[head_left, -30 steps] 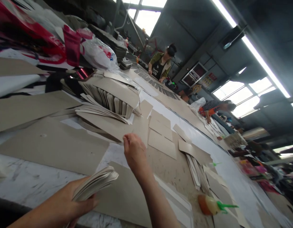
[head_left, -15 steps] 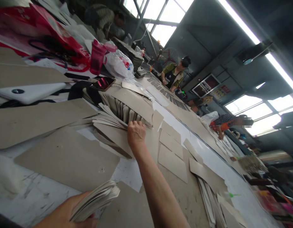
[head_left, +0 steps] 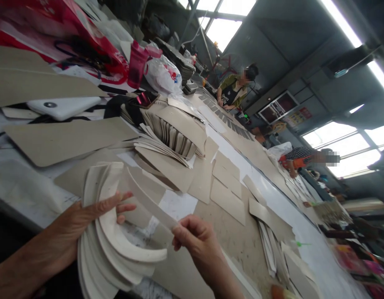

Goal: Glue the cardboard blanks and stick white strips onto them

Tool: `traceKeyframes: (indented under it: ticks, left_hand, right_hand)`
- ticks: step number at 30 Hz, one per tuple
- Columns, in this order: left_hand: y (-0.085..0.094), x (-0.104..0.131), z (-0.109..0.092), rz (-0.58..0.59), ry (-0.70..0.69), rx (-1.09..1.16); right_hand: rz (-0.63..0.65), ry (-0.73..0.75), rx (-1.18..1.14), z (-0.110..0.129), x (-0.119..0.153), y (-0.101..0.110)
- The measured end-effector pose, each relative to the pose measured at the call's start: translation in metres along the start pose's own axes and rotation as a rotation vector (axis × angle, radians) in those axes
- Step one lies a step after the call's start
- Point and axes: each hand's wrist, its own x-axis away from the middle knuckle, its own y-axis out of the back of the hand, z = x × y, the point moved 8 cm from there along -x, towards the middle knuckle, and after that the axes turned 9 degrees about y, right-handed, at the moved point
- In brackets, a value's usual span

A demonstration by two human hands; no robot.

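A fanned stack of curved pale strips point(head_left: 117, 245) hangs over the near edge of the table in my left hand point(head_left: 95, 209), its thumb across the front and its fingers behind. My right hand point(head_left: 192, 236) pinches the end of a single pale strip point(head_left: 151, 199) just right of the stack. That strip curves up and left toward the stack; its far end lies near my left fingertips. Beyond my hands lie a pile of bundled pale pieces point(head_left: 170, 133) and loose strips point(head_left: 161, 151) fanned out in front of it.
Flat beige sheets point(head_left: 70, 139) cover the left of the table, with a white device point(head_left: 61, 108). A pink bottle point(head_left: 137, 66) and a phone point(head_left: 144, 99) stand or lie behind. Cut panels point(head_left: 227, 199) are at the right. Two people point(head_left: 231, 91) work farther off.
My right hand has left the fanned pieces by the pile and come back beside my left hand, now pinching a strip. My left hand has risen, and its stack shows fully, fanned out.
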Motion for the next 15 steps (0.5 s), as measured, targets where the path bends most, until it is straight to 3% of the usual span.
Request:
traceKeyframes:
  ticks: [2,6,12,15]
  left_hand:
    - [-0.008,0.006,0.008,0.035,0.109,0.131]
    - [-0.017,0.012,0.024,0.096,0.08,-0.035]
    - [-0.019,0.024,0.042,-0.056,-0.243,-0.378]
    - [-0.026,0.029,0.055,-0.114,-0.32,-0.456]
  right_hand:
    - [-0.023,-0.093,-0.108,-0.029,0.026,-0.002]
    - [-0.034,-0.163,-0.148,-0.061,0.06,-0.004]
    - [0.163,-0.191,0.008,-0.046,0.087,-0.015]
    - [0.165,-0.135,0.018,-0.039,0.087,-0.022]
